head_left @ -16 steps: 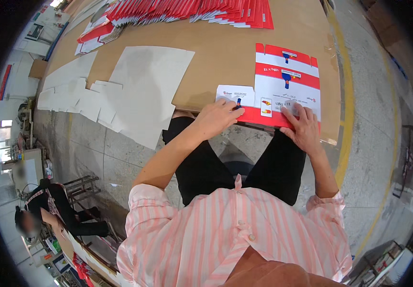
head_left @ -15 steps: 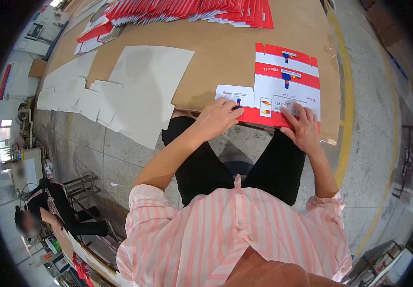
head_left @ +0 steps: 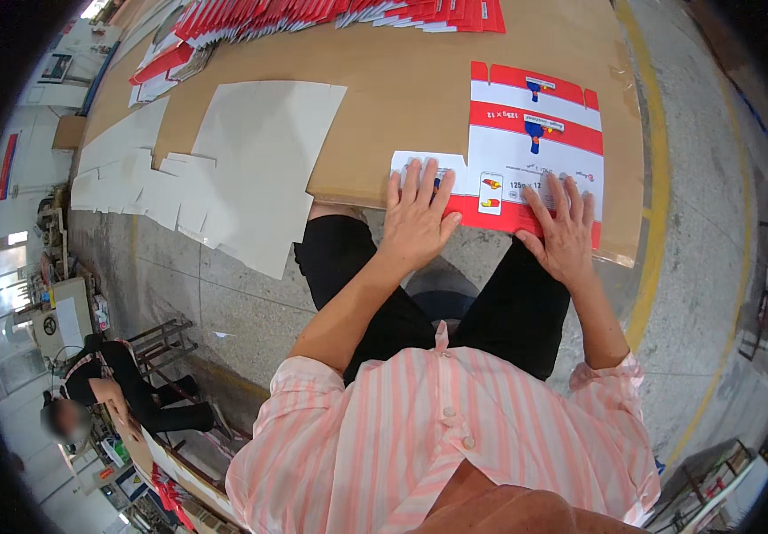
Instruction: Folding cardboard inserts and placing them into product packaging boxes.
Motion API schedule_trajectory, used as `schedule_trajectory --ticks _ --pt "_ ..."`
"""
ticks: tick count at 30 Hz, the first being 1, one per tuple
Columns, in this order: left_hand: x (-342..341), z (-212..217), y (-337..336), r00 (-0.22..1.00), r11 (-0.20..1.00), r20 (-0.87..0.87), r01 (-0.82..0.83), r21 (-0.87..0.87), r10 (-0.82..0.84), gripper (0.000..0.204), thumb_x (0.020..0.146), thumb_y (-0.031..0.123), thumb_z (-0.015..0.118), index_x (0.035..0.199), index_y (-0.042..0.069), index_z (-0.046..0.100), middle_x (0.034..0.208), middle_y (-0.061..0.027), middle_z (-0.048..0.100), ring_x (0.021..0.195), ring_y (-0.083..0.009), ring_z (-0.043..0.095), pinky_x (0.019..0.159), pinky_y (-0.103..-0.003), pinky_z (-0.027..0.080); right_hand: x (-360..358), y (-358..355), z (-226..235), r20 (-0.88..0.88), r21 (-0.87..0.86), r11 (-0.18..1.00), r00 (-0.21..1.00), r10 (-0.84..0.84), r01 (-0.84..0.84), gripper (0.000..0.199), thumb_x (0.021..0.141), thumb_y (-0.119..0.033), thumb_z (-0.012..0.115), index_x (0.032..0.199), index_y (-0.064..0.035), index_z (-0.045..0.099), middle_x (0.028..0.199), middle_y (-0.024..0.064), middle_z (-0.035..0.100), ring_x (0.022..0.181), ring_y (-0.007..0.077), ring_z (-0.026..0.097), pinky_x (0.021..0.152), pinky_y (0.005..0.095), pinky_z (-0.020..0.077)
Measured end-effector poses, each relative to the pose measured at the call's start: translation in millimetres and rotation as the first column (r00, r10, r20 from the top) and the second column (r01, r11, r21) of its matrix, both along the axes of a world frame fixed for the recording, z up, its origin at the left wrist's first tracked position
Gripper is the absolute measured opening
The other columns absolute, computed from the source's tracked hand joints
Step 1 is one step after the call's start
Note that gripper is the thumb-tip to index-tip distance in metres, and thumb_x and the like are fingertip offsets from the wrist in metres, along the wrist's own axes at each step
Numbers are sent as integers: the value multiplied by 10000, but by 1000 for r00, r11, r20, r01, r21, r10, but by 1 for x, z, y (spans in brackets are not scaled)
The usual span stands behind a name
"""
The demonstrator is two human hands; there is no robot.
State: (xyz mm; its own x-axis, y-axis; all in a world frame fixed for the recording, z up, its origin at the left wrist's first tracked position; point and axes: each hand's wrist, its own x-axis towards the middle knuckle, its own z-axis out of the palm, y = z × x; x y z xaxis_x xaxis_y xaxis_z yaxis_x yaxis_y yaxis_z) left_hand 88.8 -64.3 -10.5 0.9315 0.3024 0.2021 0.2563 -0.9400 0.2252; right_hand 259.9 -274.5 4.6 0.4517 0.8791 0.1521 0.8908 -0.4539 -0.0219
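A red and white printed carton blank [head_left: 526,151] lies flat at the near right edge of the brown table, its red border slightly past the edge. My left hand [head_left: 417,214] rests flat on the blank's white left flap, fingers stretched and slightly apart. On the lower right part of the blank lies my right hand [head_left: 565,222], fingers spread, thumb near the red border. Neither hand grips anything. To the left lie plain whitish card sheets [head_left: 264,151], partly overlapping and hanging over the table's near edge.
Along the far side of the brown table [head_left: 384,80] a fanned row of red and white folded cartons [head_left: 339,13] lies. Red and white pieces [head_left: 163,67] sit at the far left. A seated person [head_left: 135,387] works at another table on the left. A yellow line [head_left: 655,178] marks the floor.
My left hand has gone from curled fingers at the flap to lying flat with fingers stretched on it. My right hand's fingers have straightened a little. The view has shifted slightly.
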Motion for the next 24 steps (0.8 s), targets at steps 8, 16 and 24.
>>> schedule_trajectory --ticks 8,16,24 --pt "3 1 -5 1000 1000 -19 -21 15 21 599 912 384 502 1405 60 398 1476 -208 306 1359 -413 258 1087 -589 167 -1 0 0 -11 12 1000 1000 -20 20 625 878 -635 459 1377 -260 483 1470 134 339 1375 390 252 1073 656 144" --pt "2 2 -9 998 999 -57 -36 9 36 589 907 367 507 1412 85 396 1485 -219 286 1366 -426 234 1082 -594 165 -5 -2 -3 -7 8 1000 1000 -23 23 626 881 -636 452 1379 -258 479 1467 134 346 1381 388 242 1076 657 140" --pt "42 34 21 988 999 -153 -31 23 34 418 892 326 534 1291 203 566 1113 -130 524 1107 -365 451 902 -532 378 -9 3 7 25 87 996 1000 -3 1 578 881 -546 539 1353 -216 497 1432 153 383 1329 384 321 1072 616 202"
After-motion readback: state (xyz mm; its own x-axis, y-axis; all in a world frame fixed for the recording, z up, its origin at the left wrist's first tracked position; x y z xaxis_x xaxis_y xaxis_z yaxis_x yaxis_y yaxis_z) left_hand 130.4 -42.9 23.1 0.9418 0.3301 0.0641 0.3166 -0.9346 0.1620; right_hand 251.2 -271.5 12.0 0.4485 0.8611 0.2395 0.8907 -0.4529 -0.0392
